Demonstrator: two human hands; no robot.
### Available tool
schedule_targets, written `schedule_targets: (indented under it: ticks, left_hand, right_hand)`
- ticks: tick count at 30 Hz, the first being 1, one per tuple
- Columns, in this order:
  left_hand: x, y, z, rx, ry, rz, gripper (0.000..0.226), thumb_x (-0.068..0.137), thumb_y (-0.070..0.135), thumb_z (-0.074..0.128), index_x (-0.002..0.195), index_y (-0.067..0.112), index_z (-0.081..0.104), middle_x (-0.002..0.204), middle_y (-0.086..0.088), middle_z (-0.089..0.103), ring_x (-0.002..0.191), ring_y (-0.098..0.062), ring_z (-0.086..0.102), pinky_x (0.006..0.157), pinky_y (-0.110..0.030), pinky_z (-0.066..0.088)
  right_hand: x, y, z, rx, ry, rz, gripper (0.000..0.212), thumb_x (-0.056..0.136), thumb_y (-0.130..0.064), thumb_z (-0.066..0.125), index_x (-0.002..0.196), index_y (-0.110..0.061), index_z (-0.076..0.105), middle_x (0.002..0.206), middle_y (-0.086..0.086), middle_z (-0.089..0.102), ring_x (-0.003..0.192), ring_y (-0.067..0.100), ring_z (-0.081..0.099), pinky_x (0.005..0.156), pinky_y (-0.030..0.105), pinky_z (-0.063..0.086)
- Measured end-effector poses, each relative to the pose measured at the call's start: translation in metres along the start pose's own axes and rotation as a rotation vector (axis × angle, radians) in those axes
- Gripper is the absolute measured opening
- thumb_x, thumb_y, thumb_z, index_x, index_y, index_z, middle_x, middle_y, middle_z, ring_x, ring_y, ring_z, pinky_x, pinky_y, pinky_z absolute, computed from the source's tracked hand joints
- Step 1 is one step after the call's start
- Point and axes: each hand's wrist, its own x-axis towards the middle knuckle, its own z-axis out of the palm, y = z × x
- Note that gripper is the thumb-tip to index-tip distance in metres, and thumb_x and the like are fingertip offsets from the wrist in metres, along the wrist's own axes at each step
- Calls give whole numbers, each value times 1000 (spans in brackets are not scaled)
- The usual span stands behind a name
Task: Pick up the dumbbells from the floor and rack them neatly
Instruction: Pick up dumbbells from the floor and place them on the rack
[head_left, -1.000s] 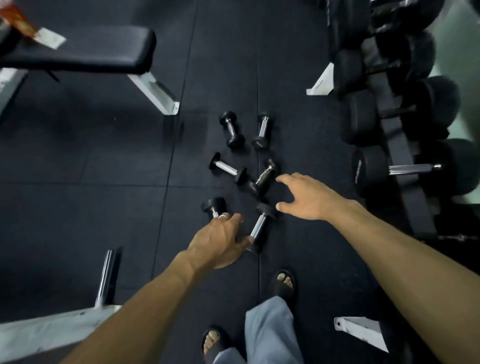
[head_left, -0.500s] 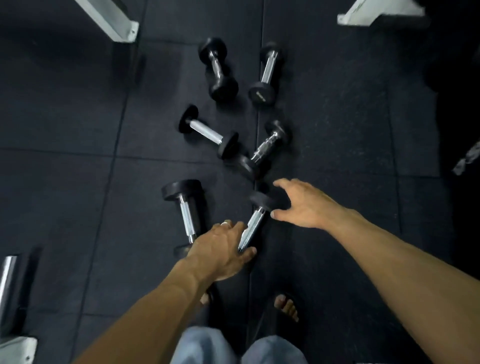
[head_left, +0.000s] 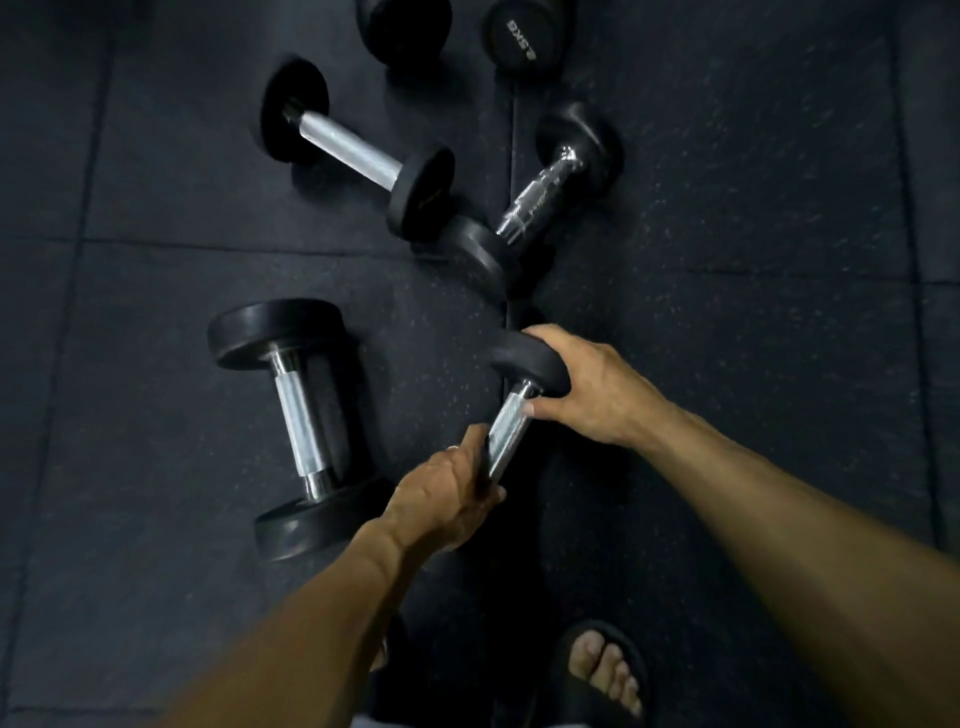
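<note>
Dark rubber floor (head_left: 727, 208), laid in tiles with visible seams, carries every loose weight. Largest dumbbell (head_left: 304, 426) lies left of the person's arms, chrome handle running near-to-far. Long-handled dumbbell (head_left: 353, 150) lies farther off, aslant; its near head sits just beside the head of a wrapped-handle dumbbell (head_left: 540, 202). Two black heads (head_left: 467, 31) show at the far edge, handles out of view. Held dumbbell (head_left: 509, 426), nearest the person, lies between both hands; whether it is clear of the floor cannot be told. Right hand (head_left: 587, 384) grips its far head, fingers curled over the rim, thumb at the handle. Left hand (head_left: 447, 493) grips the handle's near end, fingers wrapped round it. Sandalled foot (head_left: 602, 670) stands below.
</note>
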Motion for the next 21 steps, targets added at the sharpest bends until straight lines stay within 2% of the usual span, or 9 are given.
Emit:
schedule_targets:
  ticks: [4,7,9,13,17,21]
  left_hand:
    - [2,2,-2,-68,-29,-19,55,83,33,68,125,31,32,96,-2,63,81,-25,64,80,-41,53]
    - [-2,9,-2,-15,-5,-60,54,86,34,65,128,27,31,107,-2,61,99,-27,61,81,-35,46]
    - [-7,16,-1,13,15,-73,53,88,35,62,130,26,31,115,-6,60,105,-28,58,83,-37,43]
    - [-19,31,-7,30,18,-67,50,89,36,60,128,26,30,114,-7,61,104,-29,58,80,-38,41]
    - [-41,50,-27,-9,14,-11,44,86,33,62,119,25,34,106,-6,63,96,-28,60,79,-40,46]
    - [-70,79,-60,-8,25,32,48,84,36,65,119,31,32,104,-3,64,96,-27,60,79,-40,47]
  right_hand:
    - [2,7,1,26,37,-30,64,81,-17,77,134,-34,46,116,-5,64,104,15,62,93,38,53]
    - [2,6,-2,20,26,-48,62,82,-12,74,134,-32,47,113,-4,65,101,14,64,90,37,54]
    - [-2,6,-4,22,22,-45,62,81,-8,72,133,-32,48,112,-5,65,99,13,64,90,36,54]
    - [-19,0,-17,54,40,-33,58,82,-6,68,130,-34,50,107,-6,65,95,12,65,87,36,55]
    - [-47,-17,-49,69,39,-15,60,81,-4,70,130,-33,51,107,-8,66,96,11,65,87,34,56]
    - [-81,-44,-90,66,72,-18,64,81,-4,71,134,-32,49,110,-7,65,98,11,64,86,31,55]
